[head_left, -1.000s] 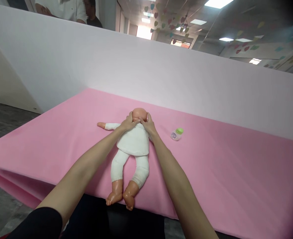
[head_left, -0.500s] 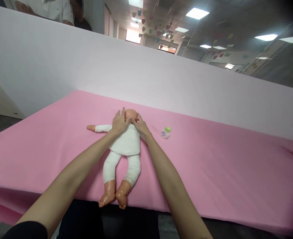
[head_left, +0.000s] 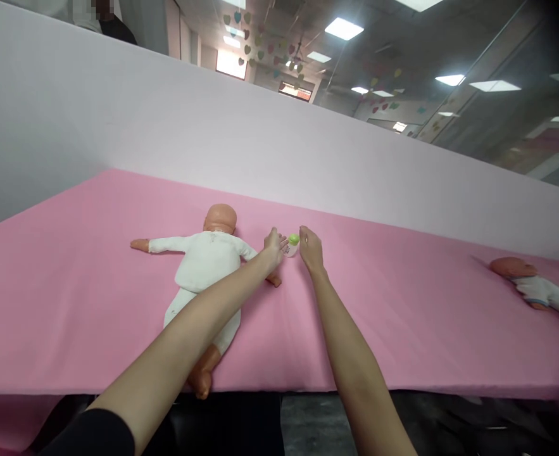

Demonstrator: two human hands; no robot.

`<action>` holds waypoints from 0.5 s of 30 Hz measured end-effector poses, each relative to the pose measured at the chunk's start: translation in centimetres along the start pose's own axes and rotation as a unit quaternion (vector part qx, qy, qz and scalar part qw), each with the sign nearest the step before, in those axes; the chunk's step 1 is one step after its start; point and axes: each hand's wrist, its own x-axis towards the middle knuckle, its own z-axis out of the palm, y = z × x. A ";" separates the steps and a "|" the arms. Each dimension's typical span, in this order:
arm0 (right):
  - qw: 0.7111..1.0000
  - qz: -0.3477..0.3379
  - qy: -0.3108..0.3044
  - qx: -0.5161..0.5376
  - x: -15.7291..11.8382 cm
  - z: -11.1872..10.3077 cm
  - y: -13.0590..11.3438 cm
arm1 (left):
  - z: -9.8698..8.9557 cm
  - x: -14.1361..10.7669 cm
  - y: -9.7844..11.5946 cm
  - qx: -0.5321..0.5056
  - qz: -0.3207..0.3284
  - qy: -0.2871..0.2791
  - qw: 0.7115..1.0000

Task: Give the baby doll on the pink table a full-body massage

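Note:
A small clear bottle with a green cap (head_left: 291,247) stands on the pink table cover, between my two hands. My left hand (head_left: 274,246) is on its left side, fingers apart and stretched towards it; whether they touch it I cannot tell. Close to the cap on the right is my right hand (head_left: 311,248), loosely bent and holding nothing, with its fingers partly hidden. A baby doll (head_left: 207,259) in white clothes lies to the left, the back of its head showing and its arms spread. My left forearm crosses over its legs.
The pink cover (head_left: 402,316) spreads over a long table, backed by a white partition (head_left: 260,145). Another doll (head_left: 521,275) lies at the far right. Beyond the partition, part of a person (head_left: 118,28) shows at upper left.
Both hands have left the doll's head and neck and moved right to the bottle. The view has turned right, bringing the second doll into sight.

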 end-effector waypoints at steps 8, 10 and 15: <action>0.990 0.004 -0.131 0.048 -1.9 0.3 2.0 | 1.7 0.8 -1.2 -0.105 -0.073 0.031 0.991; 0.992 0.001 -0.126 0.033 -1.8 0.5 2.1 | 1.6 0.8 -1.2 -0.115 -0.079 0.039 0.989; 0.991 -0.022 -0.133 0.022 -1.8 0.0 1.6 | 0.8 -0.3 -0.9 -0.129 -0.083 0.054 0.987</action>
